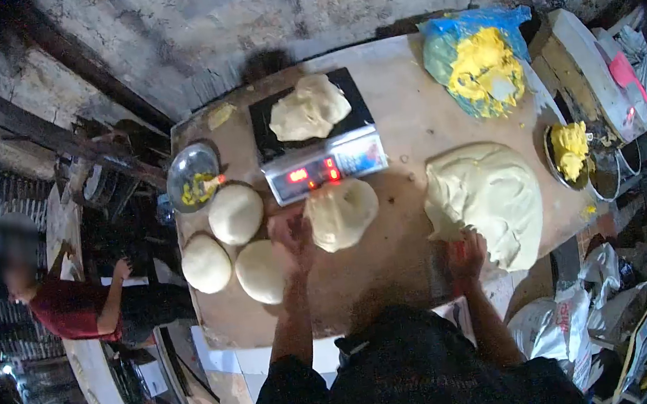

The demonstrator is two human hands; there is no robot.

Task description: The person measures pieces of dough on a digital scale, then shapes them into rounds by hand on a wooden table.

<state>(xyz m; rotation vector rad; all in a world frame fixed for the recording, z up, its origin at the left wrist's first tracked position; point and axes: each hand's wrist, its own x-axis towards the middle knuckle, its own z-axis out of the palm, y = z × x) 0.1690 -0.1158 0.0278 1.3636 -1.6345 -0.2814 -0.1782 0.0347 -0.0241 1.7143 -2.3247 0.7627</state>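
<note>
My left hand, smeared by motion, is at the left side of a lump of dough in front of the scale; its fingers are not clear. Closed fingers of my right hand grip what looks like a dough scraper with a red handle, its blade blurred. That hand is at the lower left edge of a large mass of dough. Another dough piece rests on the digital scale, whose red digits are lit. Three rounded dough balls sit left of my left hand.
A metal bowl with yellow bits and a brush-like tool stands at the table's left. At the back right lies a blue bag of yellow paste. Yellow paste fills a container at the right edge. Another person is at left.
</note>
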